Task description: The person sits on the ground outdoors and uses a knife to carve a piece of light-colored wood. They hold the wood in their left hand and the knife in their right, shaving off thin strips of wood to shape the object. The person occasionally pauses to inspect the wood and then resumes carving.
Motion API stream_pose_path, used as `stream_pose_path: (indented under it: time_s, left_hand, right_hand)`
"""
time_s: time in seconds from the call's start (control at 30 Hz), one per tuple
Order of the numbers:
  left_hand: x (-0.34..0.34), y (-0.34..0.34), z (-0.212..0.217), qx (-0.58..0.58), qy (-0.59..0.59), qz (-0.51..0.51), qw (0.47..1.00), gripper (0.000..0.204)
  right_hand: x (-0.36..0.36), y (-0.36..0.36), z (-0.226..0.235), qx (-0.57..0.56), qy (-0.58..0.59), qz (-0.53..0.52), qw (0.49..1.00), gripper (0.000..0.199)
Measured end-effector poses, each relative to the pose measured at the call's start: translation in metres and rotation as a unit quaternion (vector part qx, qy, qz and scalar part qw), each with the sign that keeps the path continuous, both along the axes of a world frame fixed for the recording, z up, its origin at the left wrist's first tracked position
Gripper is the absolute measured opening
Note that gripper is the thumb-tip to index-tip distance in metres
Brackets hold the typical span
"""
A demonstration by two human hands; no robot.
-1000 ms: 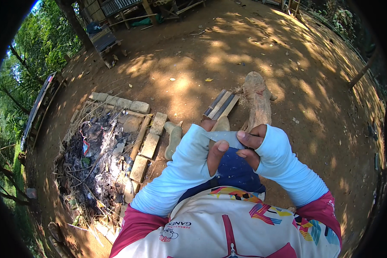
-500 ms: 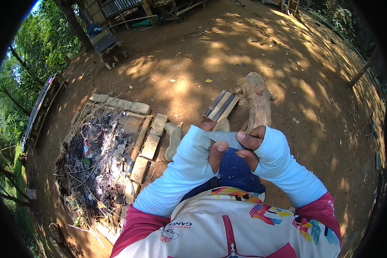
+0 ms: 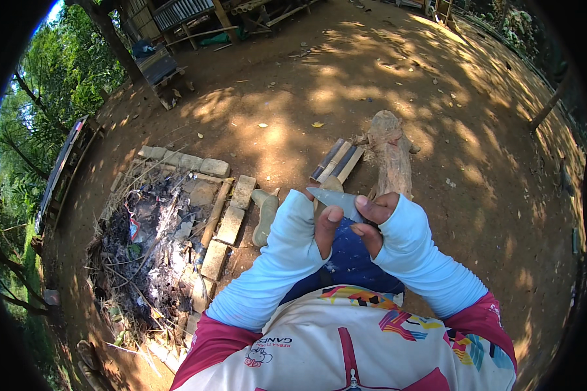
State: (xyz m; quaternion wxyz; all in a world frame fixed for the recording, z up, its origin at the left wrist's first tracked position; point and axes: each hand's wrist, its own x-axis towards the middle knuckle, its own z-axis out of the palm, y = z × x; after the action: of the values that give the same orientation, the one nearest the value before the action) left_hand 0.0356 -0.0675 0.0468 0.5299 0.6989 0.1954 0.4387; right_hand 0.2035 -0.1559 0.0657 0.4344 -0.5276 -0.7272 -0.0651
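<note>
Dappled ground (image 3: 293, 98) below a grey blade (image 3: 338, 199) between 2 hands (image 3: 325, 229) (image 3: 377, 216).

Log (image 3: 394, 159) beyond hands (image 3: 386, 206), open ground (image 3: 489, 215) rightward

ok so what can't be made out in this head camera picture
All in the head view:
- Grey pointed piece: its right end is covered by the right hand.
- Left hand: most fingers are hidden behind its own thumb and sleeve.
- Log: its near end is hidden behind the right hand.
- Wooden structure: its upper part is cut off by the top edge.
</note>
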Motion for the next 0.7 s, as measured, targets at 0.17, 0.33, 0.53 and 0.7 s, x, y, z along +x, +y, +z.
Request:
stream_pose_path:
  time_s: [0.17,0.33,0.53,0.7]
  left_hand:
    - [-0.013,-0.001,0.014,-0.075,0.018,-0.075,0.994,0.044]
    - [-0.019,0.001,0.015,-0.058,0.048,-0.076,0.994,0.048]
    - [-0.017,-0.001,0.016,-0.044,0.043,-0.077,0.995,0.048]
    - [-0.017,-0.002,0.017,-0.064,0.035,-0.094,0.993,0.046]
  right_hand:
    - [0.011,-0.001,0.005,-0.008,-0.001,0.054,0.999,0.044]
    - [0.017,-0.008,0.017,-0.045,-0.043,0.051,0.997,0.045]
    - [0.014,-0.010,0.021,-0.042,-0.045,0.041,0.997,0.040]
    - [0.011,-0.011,0.023,-0.040,-0.046,0.031,0.998,0.038]
